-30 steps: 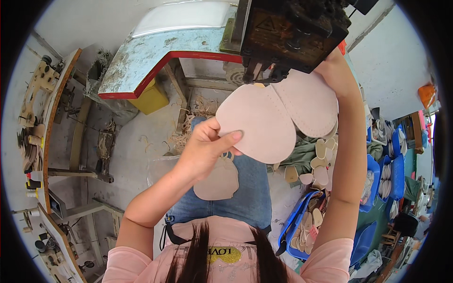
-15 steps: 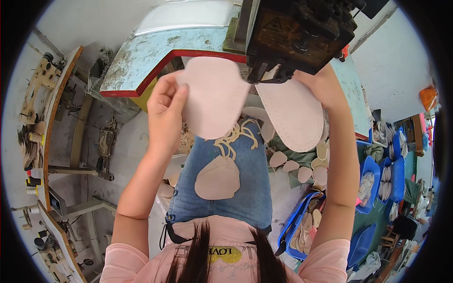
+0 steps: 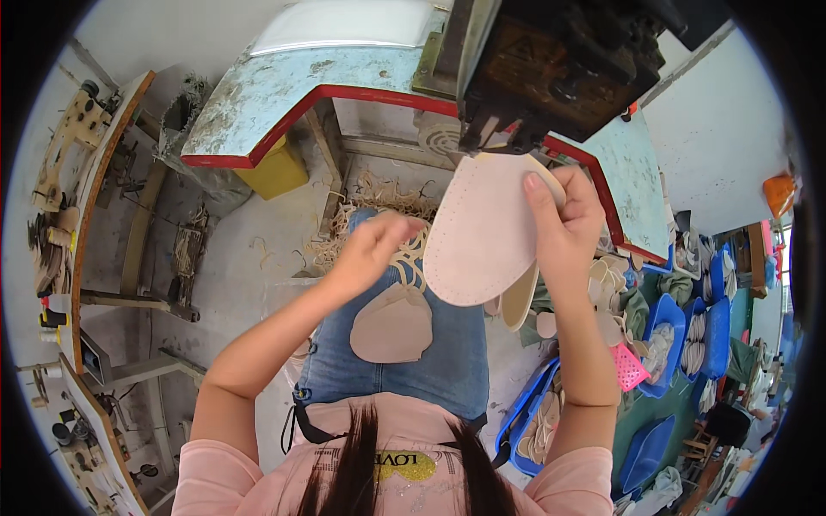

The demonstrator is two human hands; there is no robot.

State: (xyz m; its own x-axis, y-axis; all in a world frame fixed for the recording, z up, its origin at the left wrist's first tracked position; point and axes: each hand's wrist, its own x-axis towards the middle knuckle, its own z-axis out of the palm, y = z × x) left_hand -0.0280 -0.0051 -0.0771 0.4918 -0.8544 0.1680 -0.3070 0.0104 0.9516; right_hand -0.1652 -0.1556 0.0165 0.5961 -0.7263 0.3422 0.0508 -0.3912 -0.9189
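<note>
My right hand [image 3: 570, 225] grips a pale pink, insole-shaped piece [image 3: 483, 230], thumb on its face and fingers behind. A row of small holes follows its edge, and its upper end lies against the dark machine head [image 3: 559, 73]. Behind its lower side hangs another pale piece [image 3: 519, 305]. My left hand [image 3: 370, 251] is above my lap, apart from the held piece; its fingers point right and are smeared, so their grip is unclear. Close to those fingertips lie thin beige strips [image 3: 411, 268] on my jeans. A small stack of rounded pale pieces [image 3: 391, 325] rests on my lap.
A worn light-blue table [image 3: 344, 73] with a red edge curves around the machine. Beneath it stand a yellow bin [image 3: 274, 172] and scattered trimmings [image 3: 379, 193]. At right are a blue basket [image 3: 525, 434] of cut pieces, more blue trays [image 3: 662, 344] and a pink basket [image 3: 630, 365].
My left hand has dropped toward my lap and no longer holds the pale piece it had. My right hand has come lower and left, now gripping the holed piece's upper right side.
</note>
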